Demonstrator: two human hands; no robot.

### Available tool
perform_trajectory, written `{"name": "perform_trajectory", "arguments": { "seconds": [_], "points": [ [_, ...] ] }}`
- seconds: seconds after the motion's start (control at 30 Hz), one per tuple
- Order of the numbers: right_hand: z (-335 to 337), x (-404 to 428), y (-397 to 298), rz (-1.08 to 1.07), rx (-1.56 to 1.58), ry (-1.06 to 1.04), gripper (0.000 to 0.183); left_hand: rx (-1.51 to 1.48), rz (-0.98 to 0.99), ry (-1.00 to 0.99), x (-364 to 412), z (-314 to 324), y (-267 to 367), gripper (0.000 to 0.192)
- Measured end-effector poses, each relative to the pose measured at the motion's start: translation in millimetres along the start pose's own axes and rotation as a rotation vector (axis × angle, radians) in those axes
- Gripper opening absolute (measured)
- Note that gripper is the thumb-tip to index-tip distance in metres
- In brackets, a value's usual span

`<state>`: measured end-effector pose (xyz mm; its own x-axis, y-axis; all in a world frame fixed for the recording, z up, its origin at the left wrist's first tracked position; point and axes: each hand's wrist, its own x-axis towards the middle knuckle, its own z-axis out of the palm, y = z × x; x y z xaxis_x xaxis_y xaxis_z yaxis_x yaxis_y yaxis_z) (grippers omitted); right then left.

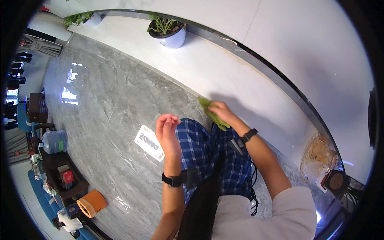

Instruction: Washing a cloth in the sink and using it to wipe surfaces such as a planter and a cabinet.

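My right hand [221, 111] grips a green cloth [220, 121] that hangs over my knee, beside the edge of the white ledge. Raised over the floor in front of my other knee is my left hand [168, 132], its fingers curled inward; whether a small thing sits at its fingertips I cannot tell. Just left of that hand, a white rectangular tray [141, 129] lies on the grey marbled floor [120, 114]. Dark specks or wet patches show inside the tray. Blue plaid cloth [192, 138] covers my legs.
On the white ledge [192, 69] stands a potted plant [172, 37], with another plant [91, 19] farther left. An orange bin [94, 202], a dark wooden table [72, 177] and a large water bottle [55, 141] are at the left. A clear plastic-wrapped thing [318, 159] is at the right.
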<state>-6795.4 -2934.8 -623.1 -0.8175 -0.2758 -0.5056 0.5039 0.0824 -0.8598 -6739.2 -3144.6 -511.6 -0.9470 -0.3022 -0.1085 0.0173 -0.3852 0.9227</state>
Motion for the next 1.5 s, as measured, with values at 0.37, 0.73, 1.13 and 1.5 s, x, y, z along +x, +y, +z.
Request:
{"name": "perform_trajectory", "arguments": {
  "seconds": [0.37,0.73,1.13,1.5],
  "points": [
    [4,-120,-78,0.141,0.521,-0.340,0.046,-0.123,-0.495,-0.686,-9,38,20,0.036],
    [12,-147,-61,-0.222,0.026,0.075,0.022,0.454,-0.146,-0.594,-62,8,41,0.035],
    [62,-184,-100,-0.785,-0.542,0.033,0.036,0.210,-0.060,-0.365,-63,12,-6,0.041],
    [-23,-145,-4,-0.278,-0.201,0.193,0.038,-0.656,-0.226,0.089,46,-16,-55,0.040]
  ]
}}
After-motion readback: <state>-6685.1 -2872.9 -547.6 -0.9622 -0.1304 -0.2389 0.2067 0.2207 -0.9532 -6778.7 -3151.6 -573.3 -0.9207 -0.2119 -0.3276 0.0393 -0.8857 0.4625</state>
